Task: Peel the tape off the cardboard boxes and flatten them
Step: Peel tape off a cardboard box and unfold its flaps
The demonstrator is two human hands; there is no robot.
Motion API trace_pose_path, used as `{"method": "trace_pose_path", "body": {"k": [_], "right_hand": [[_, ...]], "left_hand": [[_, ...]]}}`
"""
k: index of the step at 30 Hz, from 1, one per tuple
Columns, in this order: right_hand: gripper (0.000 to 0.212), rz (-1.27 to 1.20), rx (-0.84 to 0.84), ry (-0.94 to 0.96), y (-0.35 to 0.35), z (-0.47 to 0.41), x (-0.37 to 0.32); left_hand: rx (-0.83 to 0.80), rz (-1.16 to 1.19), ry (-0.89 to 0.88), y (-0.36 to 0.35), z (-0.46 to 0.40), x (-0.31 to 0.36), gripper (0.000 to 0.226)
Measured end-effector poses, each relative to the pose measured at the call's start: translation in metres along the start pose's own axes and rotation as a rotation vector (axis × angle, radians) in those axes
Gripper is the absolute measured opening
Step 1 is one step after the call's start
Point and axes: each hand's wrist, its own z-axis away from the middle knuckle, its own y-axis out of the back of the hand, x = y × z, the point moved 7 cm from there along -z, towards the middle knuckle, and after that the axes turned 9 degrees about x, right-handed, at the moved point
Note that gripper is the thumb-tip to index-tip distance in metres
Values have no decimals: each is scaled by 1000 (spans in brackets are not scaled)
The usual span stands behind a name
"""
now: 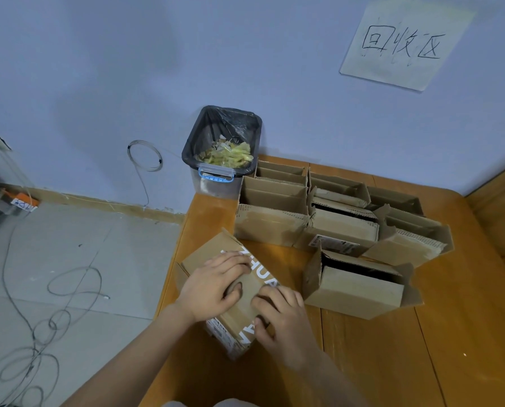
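Nearest the camera, both hands work on a closed cardboard box (216, 259) with white lettering, which lies at an angle on the left front part of the wooden desk (421, 362), close to its left edge. The left hand (213, 289) lies on top of the box with its fingers bent, fingertips pressing on the lettered top and the thumb tucked against the cardboard; whether it pinches tape is not clear. The right hand (280, 315) curls over the near end of the same box, fingers bent on the top face and thumb on the side.

Just to the right stands an opened box (357, 286) with flaps spread. Behind it more opened boxes (274, 210) crowd together toward the wall. At the desk's far left corner sits a clear bin (216, 183) lined with a black bag, holding yellowish tape scraps (226, 155). A handwritten paper sign (404, 45) hangs on the wall, and loose cables (54, 304) lie on the tiled floor at left.
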Motion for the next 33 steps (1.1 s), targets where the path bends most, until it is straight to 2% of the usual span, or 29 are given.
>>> {"method": "trace_pose_path", "body": {"k": [14,20,33], "right_hand": [[15,-46,80,-57,3,2,-5],[34,74,-13,-61,-5,7,-9],[26,29,-20,-69,-10,10,-4]], "left_hand": [[9,16,25,1,5,0,35],[6,3,25,1,4,-1,37],[3,-2,41,2,7,1,38]]}}
